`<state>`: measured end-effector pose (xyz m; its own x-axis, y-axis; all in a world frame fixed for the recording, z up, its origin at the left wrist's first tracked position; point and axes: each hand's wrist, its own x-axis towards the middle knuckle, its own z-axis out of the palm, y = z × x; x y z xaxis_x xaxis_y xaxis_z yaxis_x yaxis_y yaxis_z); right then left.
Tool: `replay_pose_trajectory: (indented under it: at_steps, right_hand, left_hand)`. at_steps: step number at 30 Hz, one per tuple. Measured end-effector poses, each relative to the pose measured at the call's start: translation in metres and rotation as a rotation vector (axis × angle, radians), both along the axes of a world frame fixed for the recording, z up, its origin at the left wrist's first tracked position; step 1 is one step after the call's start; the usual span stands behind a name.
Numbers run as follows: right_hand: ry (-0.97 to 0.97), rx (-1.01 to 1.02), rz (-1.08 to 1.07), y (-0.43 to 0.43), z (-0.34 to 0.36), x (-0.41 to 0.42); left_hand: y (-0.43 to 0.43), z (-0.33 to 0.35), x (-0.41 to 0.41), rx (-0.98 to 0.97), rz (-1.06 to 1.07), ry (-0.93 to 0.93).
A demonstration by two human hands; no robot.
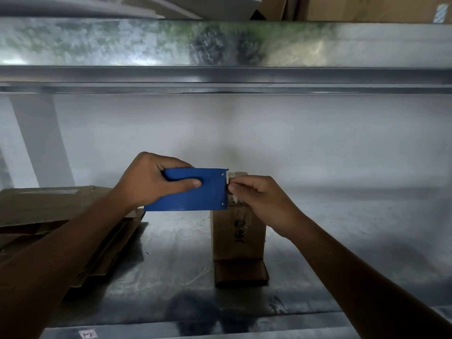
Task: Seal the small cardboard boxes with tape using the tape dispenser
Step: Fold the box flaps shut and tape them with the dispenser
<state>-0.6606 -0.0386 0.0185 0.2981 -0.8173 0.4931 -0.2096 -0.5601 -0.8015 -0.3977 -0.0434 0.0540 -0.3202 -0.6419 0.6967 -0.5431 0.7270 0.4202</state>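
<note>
Two hands work just above one small cardboard box (238, 238), which stands upright on the metal shelf (342, 228), at about 5 o'clock from centre. Left hand (146, 178): fingers and thumb wrapped round the blue tape dispenser (195, 192), held level. Right hand (259, 199), at 3 o'clock of the dispenser: thumb and fingertips pinched together on the clear tape (234, 174) at the cutter edge. Progress, as judged: early, with the tape end ready to be drawn over the box. A glossy strip may already lie on its near face; this is uncertain. Its near flap (241, 272), at 6 o'clock, lies open and unsealed. Flattened cardboard (49, 206) at 9 o'clock is probably yet to be sealed.
</note>
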Motion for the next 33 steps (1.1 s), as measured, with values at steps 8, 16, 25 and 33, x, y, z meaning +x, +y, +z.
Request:
replay_pose_trajectory:
  at_steps: [8,16,25,33]
  right_hand:
    - [-0.148,0.123,0.072,-0.003,0.005,-0.002]
    - [-0.134,0.181,0.153,-0.002,0.013,-0.011]
    - [-0.184,0.207,0.188,-0.005,0.01,-0.014]
    - [-0.084,0.195,0.141,-0.006,0.014,-0.012]
  left_hand:
    - [-0.002,0.0,-0.001,-0.066,0.008,-0.031]
    - [0.004,0.0,-0.003,-0.177,-0.009,0.015]
    - [0.0,-0.002,-0.006,-0.23,0.019,0.058]
    - [0.0,-0.004,-0.01,-0.242,-0.048,0.034]
